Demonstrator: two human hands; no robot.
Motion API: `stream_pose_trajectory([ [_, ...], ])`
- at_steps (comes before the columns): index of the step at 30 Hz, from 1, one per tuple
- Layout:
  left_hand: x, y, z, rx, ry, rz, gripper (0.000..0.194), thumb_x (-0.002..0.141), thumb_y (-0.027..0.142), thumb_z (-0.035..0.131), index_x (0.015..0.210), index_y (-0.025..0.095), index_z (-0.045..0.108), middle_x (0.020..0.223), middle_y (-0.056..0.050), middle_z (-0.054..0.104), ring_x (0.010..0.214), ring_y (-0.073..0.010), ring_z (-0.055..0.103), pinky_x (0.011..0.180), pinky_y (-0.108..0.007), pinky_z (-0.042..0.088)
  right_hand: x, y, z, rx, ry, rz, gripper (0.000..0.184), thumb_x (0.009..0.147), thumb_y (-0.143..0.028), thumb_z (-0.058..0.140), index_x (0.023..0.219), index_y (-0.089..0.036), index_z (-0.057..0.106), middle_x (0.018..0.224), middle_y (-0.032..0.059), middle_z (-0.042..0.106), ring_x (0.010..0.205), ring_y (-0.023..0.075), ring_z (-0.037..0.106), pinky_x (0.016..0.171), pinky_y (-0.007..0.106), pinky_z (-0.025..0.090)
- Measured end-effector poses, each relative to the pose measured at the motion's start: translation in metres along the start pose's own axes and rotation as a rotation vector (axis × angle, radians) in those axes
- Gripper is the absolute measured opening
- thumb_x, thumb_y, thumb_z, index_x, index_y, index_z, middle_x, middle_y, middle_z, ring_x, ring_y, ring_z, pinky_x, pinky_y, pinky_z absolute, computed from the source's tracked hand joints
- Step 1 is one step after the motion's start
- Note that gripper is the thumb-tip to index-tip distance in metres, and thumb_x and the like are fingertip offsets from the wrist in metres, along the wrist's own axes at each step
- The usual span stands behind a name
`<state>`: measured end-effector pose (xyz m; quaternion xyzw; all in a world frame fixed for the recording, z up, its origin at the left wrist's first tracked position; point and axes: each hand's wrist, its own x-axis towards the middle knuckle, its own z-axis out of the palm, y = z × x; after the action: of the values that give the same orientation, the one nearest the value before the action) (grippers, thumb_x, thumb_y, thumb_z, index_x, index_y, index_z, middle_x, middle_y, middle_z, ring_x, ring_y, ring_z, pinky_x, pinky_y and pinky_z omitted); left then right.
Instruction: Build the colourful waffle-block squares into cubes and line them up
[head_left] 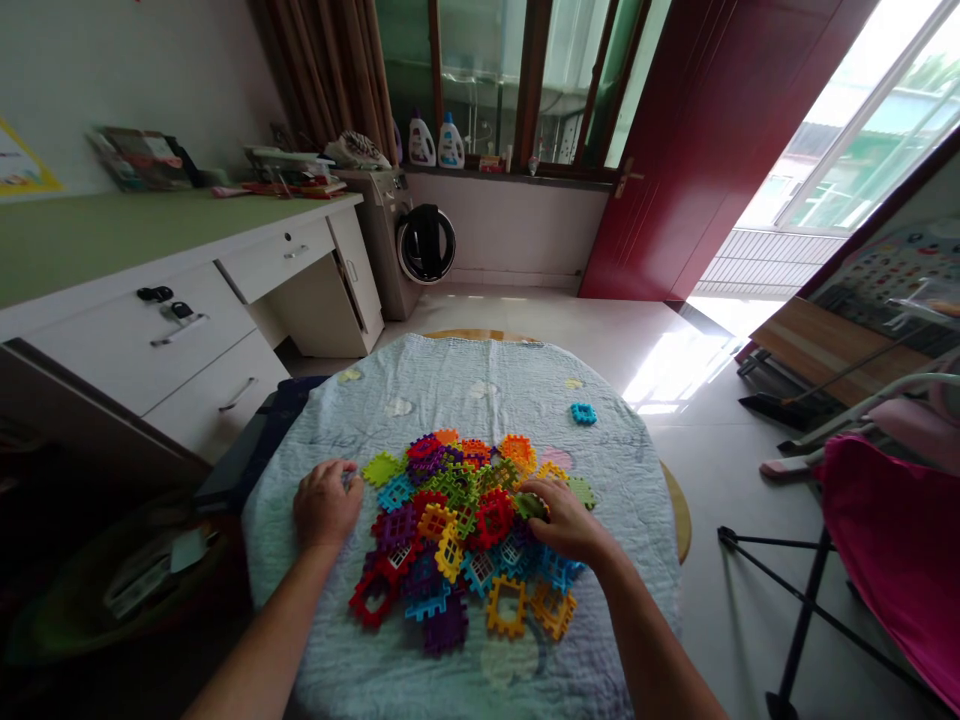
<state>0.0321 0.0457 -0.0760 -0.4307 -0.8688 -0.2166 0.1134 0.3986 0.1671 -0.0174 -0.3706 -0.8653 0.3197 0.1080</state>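
A heap of colourful plastic interlocking building pieces point(450, 530) lies on the round cloth-covered table, mostly square frames with notched edges, some with window grids. At the right side of the heap, my right hand point(568, 518) has its thumb and fingers closed around the edge of a green interlocking piece point(531, 506). My left hand point(327, 506) rests on the cloth just left of the heap, its fingers curled in; whatever they hold, if anything, is hidden. Near its fingertips lies a lime-green piece point(382, 468). A single blue piece point(583, 413) sits apart at the far right.
The pale blue tablecloth point(450, 385) covers the table, with wooden edge showing at right. White drawers point(202, 330) and a washing machine point(394, 245) stand to the left. A pink folding chair point(885, 540) is at the right, and a red door point(675, 150) stands open behind.
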Motion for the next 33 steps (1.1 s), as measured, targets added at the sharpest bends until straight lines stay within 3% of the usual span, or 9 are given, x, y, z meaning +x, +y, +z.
stream_pose_trajectory([
  [3,0.001,0.0,-0.001,0.0,-0.007,0.017,0.022,0.079,0.027,0.045,0.089,0.018,0.063,0.102,-0.012,0.066,0.099,-0.0271,0.058,0.091,-0.039,0.043,-0.001,-0.003,0.005,-0.051,-0.026,0.051,0.046,0.071,-0.014,0.054,0.116,-0.021,0.063,0.114,0.0067,0.062,0.109,0.0224,0.051,0.099,0.035,0.036],
  [6,0.001,-0.001,-0.001,0.004,-0.004,0.027,0.023,0.078,0.027,0.045,0.089,0.017,0.063,0.101,-0.012,0.066,0.099,-0.0275,0.058,0.09,-0.039,0.043,-0.005,-0.001,0.008,-0.083,0.037,0.086,0.051,0.07,-0.022,0.062,0.121,-0.02,0.061,0.11,0.0082,0.06,0.105,0.0233,0.051,0.095,0.035,0.039],
  [9,0.001,-0.002,0.0,0.007,-0.003,0.017,0.025,0.078,0.028,0.045,0.09,0.017,0.064,0.103,-0.012,0.066,0.097,-0.0279,0.058,0.088,-0.04,0.044,-0.007,0.009,0.003,-0.112,0.223,0.155,0.049,0.07,-0.029,0.066,0.118,-0.02,0.062,0.105,0.0084,0.06,0.101,0.0233,0.052,0.092,0.034,0.04],
  [12,0.001,-0.003,0.001,0.009,-0.01,0.017,0.027,0.078,0.029,0.044,0.091,0.017,0.064,0.103,-0.012,0.065,0.097,-0.0277,0.058,0.088,-0.04,0.044,-0.01,0.03,-0.008,-0.178,0.472,0.332,0.043,0.076,-0.042,0.063,0.111,-0.016,0.065,0.097,0.0094,0.061,0.096,0.0239,0.054,0.091,0.035,0.041],
  [14,0.002,-0.004,0.001,0.01,-0.013,0.022,0.026,0.078,0.029,0.044,0.091,0.017,0.064,0.102,-0.012,0.065,0.097,-0.0272,0.059,0.089,-0.039,0.044,-0.012,0.043,-0.013,-0.247,0.56,0.433,0.044,0.078,-0.049,0.06,0.106,-0.014,0.066,0.091,0.0098,0.061,0.092,0.0245,0.055,0.09,0.036,0.041],
  [17,0.003,-0.005,0.001,0.008,-0.016,0.028,0.026,0.078,0.029,0.044,0.091,0.017,0.064,0.102,-0.012,0.066,0.098,-0.0271,0.059,0.09,-0.039,0.044,-0.015,0.052,-0.013,-0.325,0.552,0.513,0.042,0.08,-0.052,0.057,0.099,-0.016,0.067,0.086,0.01,0.062,0.087,0.0249,0.057,0.085,0.036,0.042],
  [23,0.002,-0.005,0.001,-0.002,-0.011,0.032,0.027,0.079,0.029,0.043,0.091,0.017,0.064,0.104,-0.012,0.066,0.099,-0.0272,0.059,0.092,-0.04,0.044,-0.013,0.047,0.001,-0.41,0.475,0.611,0.04,0.076,-0.053,0.061,0.097,-0.018,0.063,0.091,0.0117,0.062,0.092,0.0272,0.058,0.08,0.035,0.043],
  [33,0.002,-0.006,0.003,-0.004,-0.018,0.02,0.027,0.079,0.03,0.043,0.091,0.017,0.063,0.105,-0.011,0.066,0.1,-0.0273,0.059,0.093,-0.04,0.044,-0.013,0.051,0.005,-0.396,0.519,0.568,0.033,0.072,-0.04,0.063,0.097,-0.018,0.06,0.09,0.0106,0.061,0.088,0.0262,0.059,0.08,0.034,0.044],
])
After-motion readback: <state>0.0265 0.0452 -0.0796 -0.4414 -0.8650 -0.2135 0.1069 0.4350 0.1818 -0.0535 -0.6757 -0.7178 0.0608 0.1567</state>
